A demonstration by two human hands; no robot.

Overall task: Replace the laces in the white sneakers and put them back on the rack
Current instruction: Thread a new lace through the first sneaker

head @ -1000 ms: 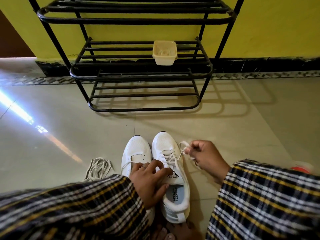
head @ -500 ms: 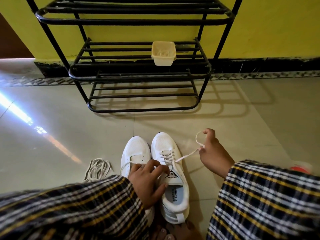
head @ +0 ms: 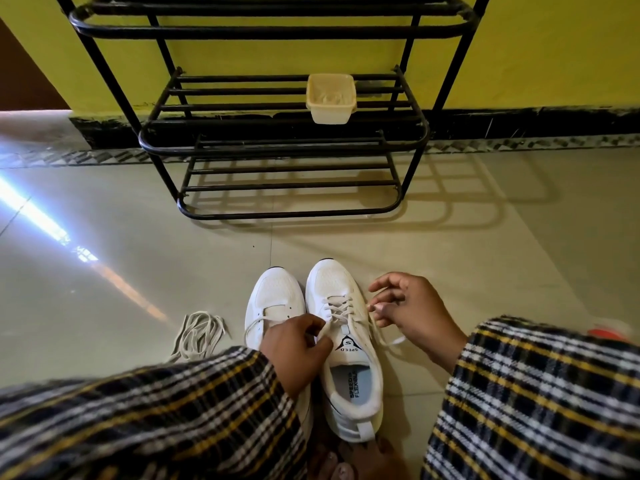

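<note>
Two white sneakers stand side by side on the floor, toes toward the rack. The right sneaker [head: 346,341] has a white lace [head: 341,308] crossed through its eyelets. My left hand [head: 299,348] pinches the lace's left end beside the tongue. My right hand [head: 408,313] pinches the other end just off the shoe's right side, and a loose tail trails under it. The left sneaker [head: 275,296] carries only a slack lace loop, and my left hand and sleeve hide its rear half. The black metal shoe rack [head: 287,147] stands against the yellow wall ahead.
A bundle of loose off-white laces [head: 199,336] lies on the tiles left of the sneakers. A small cream plastic tub [head: 331,98] sits on the rack's middle shelf. A red object [head: 609,332] peeks past my right sleeve. My toes [head: 341,465] show below the shoes.
My right hand has come back down and in to the right sneaker's side after pulling the lace out to the right. My left hand has shifted from pressing the tongue to pinching the lace.
</note>
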